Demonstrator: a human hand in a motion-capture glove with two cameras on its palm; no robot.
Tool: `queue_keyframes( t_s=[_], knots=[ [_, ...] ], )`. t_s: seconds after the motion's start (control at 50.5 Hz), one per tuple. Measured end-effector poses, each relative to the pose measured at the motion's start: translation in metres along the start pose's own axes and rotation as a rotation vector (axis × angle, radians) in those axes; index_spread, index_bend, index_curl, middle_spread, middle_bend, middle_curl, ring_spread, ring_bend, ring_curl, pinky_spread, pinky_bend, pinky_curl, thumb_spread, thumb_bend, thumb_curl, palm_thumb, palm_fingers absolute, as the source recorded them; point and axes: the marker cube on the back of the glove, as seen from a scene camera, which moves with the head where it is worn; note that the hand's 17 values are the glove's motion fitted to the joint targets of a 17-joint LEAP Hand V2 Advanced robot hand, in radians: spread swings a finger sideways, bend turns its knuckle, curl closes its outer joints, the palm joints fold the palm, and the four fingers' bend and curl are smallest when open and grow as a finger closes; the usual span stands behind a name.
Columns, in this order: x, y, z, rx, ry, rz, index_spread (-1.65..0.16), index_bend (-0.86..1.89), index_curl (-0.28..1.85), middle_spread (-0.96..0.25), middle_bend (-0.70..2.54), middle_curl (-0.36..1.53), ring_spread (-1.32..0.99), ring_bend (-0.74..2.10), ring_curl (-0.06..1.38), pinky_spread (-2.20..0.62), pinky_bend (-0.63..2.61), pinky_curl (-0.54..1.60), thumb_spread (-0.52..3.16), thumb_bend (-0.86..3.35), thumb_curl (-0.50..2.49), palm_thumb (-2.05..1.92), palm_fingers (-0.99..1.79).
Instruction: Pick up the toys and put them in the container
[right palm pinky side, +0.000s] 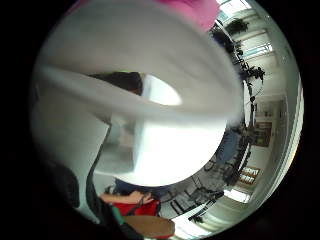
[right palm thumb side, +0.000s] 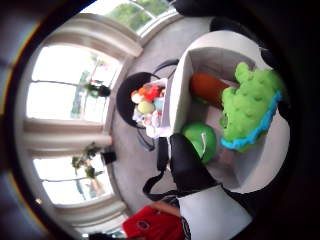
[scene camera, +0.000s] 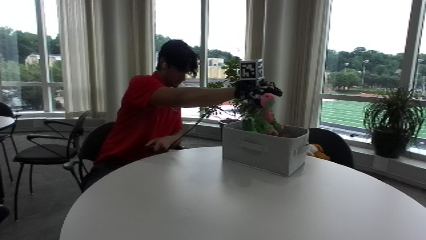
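Gripping a green plush toy (scene camera: 261, 117) over the container (scene camera: 264, 148), the gloved right hand (scene camera: 251, 90) hides its pink top.

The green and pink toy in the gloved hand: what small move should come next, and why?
Probably lower it a little and let go. The right hand holds the green and pink toy directly above the white container, its lower part already inside, where a green ball lies.

The person sits at the far left, right arm stretched out level to the right. The gloved right hand (scene camera: 256, 91) is curled, fingers gripping. The bare left hand (scene camera: 158, 145) rests low, near the body.
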Motion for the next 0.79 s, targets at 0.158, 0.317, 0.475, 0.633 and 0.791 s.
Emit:
queue_keyframes(
  t_s=[0.158,0.317,0.475,0.633,0.791],
  knots=[
    [0.01,0.006,-0.01,0.049,0.027,-0.128,-0.4,0.09,0.34,-0.09,0.17,0.44,-0.23,1.02,0.52,-0.28,1.6,0.44,1.18,-0.02,0.55,0.11,-0.02],
    [0.001,0.009,-0.015,0.057,0.015,-0.054,-0.41,0.13,0.31,-0.09,0.19,0.43,-0.23,0.97,0.49,-0.28,1.56,0.41,1.19,-0.02,0.5,0.11,0.0],
    [-0.005,0.012,-0.016,0.063,0.007,0.049,-0.42,0.18,0.32,-0.1,0.19,0.42,-0.22,0.86,0.44,-0.25,1.5,0.38,1.2,-0.02,0.47,0.11,0.02],
    [-0.004,0.025,-0.009,0.037,0.028,-0.046,-0.43,0.19,0.33,-0.12,0.2,0.41,-0.22,0.8,0.41,-0.23,1.42,0.35,1.2,-0.02,0.45,0.11,0.05],
    [-0.002,0.033,-0.004,0.022,0.064,0.073,-0.44,0.21,0.35,-0.13,0.2,0.41,-0.22,0.76,0.38,-0.16,1.32,0.32,1.19,-0.02,0.43,0.1,0.09]
  ],
)
